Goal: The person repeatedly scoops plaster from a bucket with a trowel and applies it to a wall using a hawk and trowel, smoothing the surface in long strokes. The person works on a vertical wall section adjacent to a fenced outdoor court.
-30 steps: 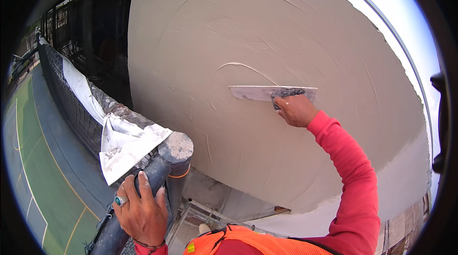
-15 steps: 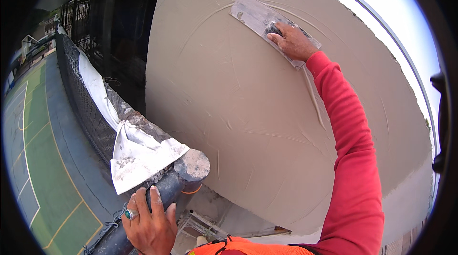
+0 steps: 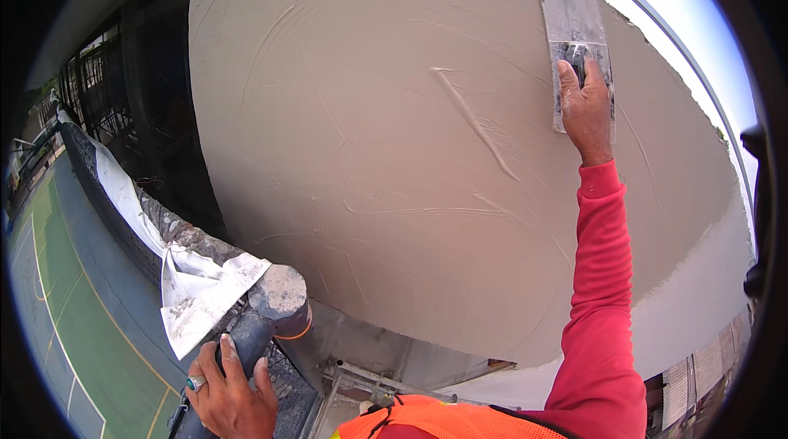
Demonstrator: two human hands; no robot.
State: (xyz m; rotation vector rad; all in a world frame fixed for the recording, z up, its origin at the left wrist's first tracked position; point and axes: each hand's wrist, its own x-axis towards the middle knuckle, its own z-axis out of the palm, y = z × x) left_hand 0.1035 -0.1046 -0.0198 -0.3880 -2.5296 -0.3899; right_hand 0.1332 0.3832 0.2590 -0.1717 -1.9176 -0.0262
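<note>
Working the trowel (image 3: 566,12) way up at the upper right of this plastered wall (image 3: 353,135), blade against the surface by the edge and running nearly up and down, top leaning a bit left. Right grip (image 3: 588,107) is closed around its dark handle, arm stretched out in a red sleeve (image 3: 603,267). Left grip (image 3: 234,402) is loosely spread over a dark pipe (image 3: 249,334), fingertips on top, with a green-stoned ring (image 3: 195,383) on one finger. Just past that there's a round post top (image 3: 281,290) and a crumpled white sheet (image 3: 201,299) with grit on it. Kinda thick raised ridge (image 3: 472,123) in the plaster, left of and below the trowel.
</note>
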